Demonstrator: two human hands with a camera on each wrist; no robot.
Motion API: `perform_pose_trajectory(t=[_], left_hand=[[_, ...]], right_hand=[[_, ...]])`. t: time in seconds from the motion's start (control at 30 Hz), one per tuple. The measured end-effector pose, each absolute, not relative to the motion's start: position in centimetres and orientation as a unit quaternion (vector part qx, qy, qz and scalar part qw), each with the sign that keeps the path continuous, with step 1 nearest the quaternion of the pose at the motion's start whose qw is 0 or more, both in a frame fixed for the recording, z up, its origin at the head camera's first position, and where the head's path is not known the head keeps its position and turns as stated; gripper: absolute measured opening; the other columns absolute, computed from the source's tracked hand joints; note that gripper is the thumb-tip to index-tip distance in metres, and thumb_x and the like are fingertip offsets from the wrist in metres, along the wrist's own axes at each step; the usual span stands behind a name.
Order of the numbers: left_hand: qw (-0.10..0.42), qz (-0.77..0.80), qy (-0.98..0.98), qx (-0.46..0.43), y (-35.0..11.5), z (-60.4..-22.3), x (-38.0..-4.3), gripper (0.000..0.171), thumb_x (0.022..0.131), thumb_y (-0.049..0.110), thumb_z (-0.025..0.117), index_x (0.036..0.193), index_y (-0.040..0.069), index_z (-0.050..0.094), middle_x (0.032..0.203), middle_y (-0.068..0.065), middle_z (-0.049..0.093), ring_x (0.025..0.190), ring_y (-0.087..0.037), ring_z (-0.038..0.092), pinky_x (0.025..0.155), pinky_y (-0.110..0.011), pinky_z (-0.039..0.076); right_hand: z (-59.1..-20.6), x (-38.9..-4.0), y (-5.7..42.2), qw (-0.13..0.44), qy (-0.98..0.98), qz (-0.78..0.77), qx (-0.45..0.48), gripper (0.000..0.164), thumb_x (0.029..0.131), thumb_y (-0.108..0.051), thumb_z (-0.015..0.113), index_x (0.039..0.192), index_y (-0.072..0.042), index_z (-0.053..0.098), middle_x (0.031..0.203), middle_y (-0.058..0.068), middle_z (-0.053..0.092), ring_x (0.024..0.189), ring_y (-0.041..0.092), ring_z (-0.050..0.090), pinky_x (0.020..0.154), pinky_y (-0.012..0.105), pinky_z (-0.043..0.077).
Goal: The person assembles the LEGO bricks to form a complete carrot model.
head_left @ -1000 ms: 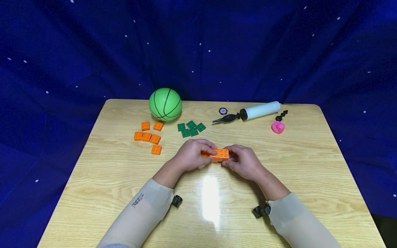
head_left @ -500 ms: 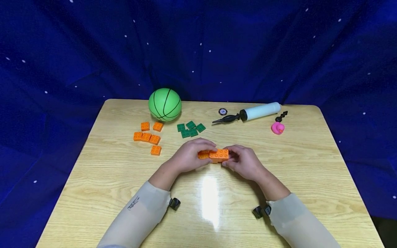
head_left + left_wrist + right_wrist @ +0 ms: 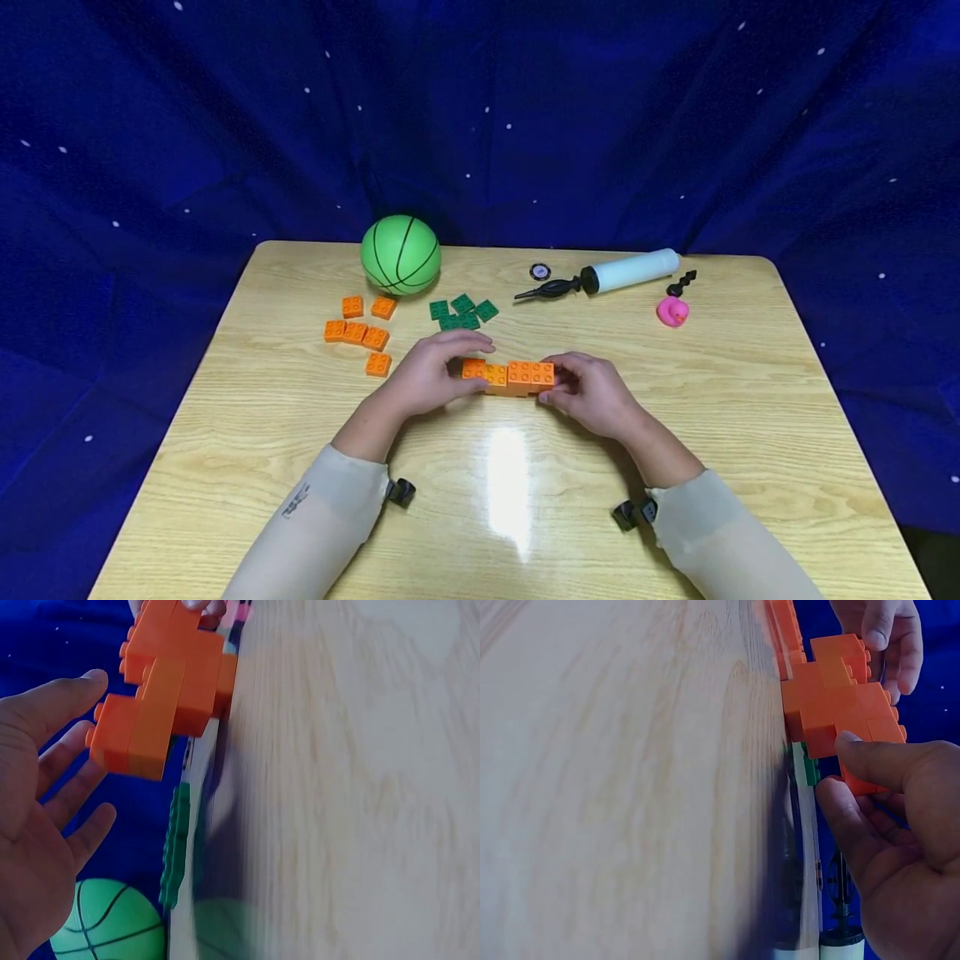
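A stepped structure of joined orange toy bricks (image 3: 519,377) stands at the middle of the table, studs up, with its ends overhanging a lower part. My right hand (image 3: 594,393) pinches its right end between thumb and fingers; in the right wrist view the thumb (image 3: 870,759) presses on the near face of an upper brick. My left hand (image 3: 429,373) is at the left end, thumb and fingers spread apart around it. In the left wrist view those fingers (image 3: 71,791) look loose, close to the end brick (image 3: 116,735) and not gripping it.
Several loose orange bricks (image 3: 355,332) lie to the left, with several flat green bricks (image 3: 463,307) behind my left hand. Farther back are a green ball (image 3: 401,255), a round chip (image 3: 539,272), a hand pump (image 3: 637,270), a black twisted piece (image 3: 682,283) and a pink duck (image 3: 672,312).
My left hand has loosened from the structure and drawn back to the left, uncovering the bricks at its left end. The right hand keeps its hold in the same spot.
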State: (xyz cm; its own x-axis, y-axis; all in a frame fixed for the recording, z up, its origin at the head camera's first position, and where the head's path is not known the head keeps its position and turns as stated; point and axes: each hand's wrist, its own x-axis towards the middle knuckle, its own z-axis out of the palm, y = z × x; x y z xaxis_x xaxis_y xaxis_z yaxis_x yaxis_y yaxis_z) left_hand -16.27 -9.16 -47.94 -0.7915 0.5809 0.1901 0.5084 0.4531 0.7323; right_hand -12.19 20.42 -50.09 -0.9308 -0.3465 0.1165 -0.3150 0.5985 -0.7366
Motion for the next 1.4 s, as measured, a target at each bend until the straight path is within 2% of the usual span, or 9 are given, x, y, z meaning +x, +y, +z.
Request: perform_pose_trajectory(t=[0.27,0.4,0.63,0.93,1.13,1.4], left_hand=[[0.024,0.438,0.849,0.295,-11.7,-48.6,-16.0,0.039,0.095,0.033,0.078,0.131,0.018,0.072,0.139,0.005,0.063,0.132,-0.017,0.056,0.110,-0.042,0.047],[0.000,0.437,0.856,0.278,-13.0,-48.8,-15.8,0.032,0.099,0.029,0.073,0.128,0.017,0.073,0.137,0.002,0.064,0.131,-0.020,0.056,0.109,-0.045,0.047],[-0.039,0.426,0.870,0.247,-15.4,-49.2,-15.8,0.027,0.097,0.015,0.073,0.124,0.012,0.074,0.132,-0.002,0.067,0.126,-0.024,0.057,0.108,-0.050,0.045],[-0.053,0.401,0.890,0.209,-17.9,-49.4,-15.9,0.031,0.094,0.013,0.076,0.124,0.008,0.073,0.131,-0.004,0.067,0.125,-0.027,0.056,0.107,-0.051,0.045],[-0.046,0.384,0.903,0.184,-19.0,-49.4,-15.8,0.034,0.092,0.014,0.078,0.125,0.005,0.072,0.132,-0.009,0.067,0.127,-0.032,0.054,0.109,-0.052,0.041],[0.003,0.355,0.924,0.141,-20.1,-49.5,-15.9,0.042,0.090,0.017,0.081,0.128,0.005,0.070,0.142,-0.017,0.059,0.137,-0.039,0.046,0.116,-0.057,0.033]], right_hand=[[-50.3,-12.2,20.5,0.016,0.894,-0.404,-0.191,0.044,0.084,-0.009,0.087,0.124,-0.001,0.070,0.105,0.005,0.071,0.087,0.013,0.067,0.074,0.027,0.059],[-50.2,-12.1,20.4,0.012,0.896,-0.402,-0.187,0.045,0.082,-0.009,0.089,0.123,-0.001,0.071,0.101,0.004,0.070,0.084,0.012,0.066,0.072,0.027,0.059],[-50.4,-12.0,20.3,0.007,0.893,-0.407,-0.191,0.046,0.082,-0.009,0.089,0.123,-0.001,0.071,0.102,0.004,0.071,0.084,0.011,0.067,0.072,0.026,0.059],[-50.3,-12.0,20.4,0.009,0.897,-0.399,-0.191,0.045,0.083,-0.010,0.089,0.124,-0.003,0.071,0.099,0.001,0.070,0.083,0.010,0.065,0.071,0.027,0.058],[-50.2,-12.1,20.4,0.016,0.895,-0.404,-0.187,0.045,0.083,-0.010,0.089,0.124,-0.003,0.071,0.097,0.000,0.069,0.082,0.011,0.065,0.071,0.026,0.058],[-50.3,-12.1,20.5,0.019,0.897,-0.400,-0.186,0.045,0.084,-0.011,0.088,0.124,-0.003,0.071,0.095,-0.001,0.067,0.082,0.010,0.063,0.070,0.026,0.057]])
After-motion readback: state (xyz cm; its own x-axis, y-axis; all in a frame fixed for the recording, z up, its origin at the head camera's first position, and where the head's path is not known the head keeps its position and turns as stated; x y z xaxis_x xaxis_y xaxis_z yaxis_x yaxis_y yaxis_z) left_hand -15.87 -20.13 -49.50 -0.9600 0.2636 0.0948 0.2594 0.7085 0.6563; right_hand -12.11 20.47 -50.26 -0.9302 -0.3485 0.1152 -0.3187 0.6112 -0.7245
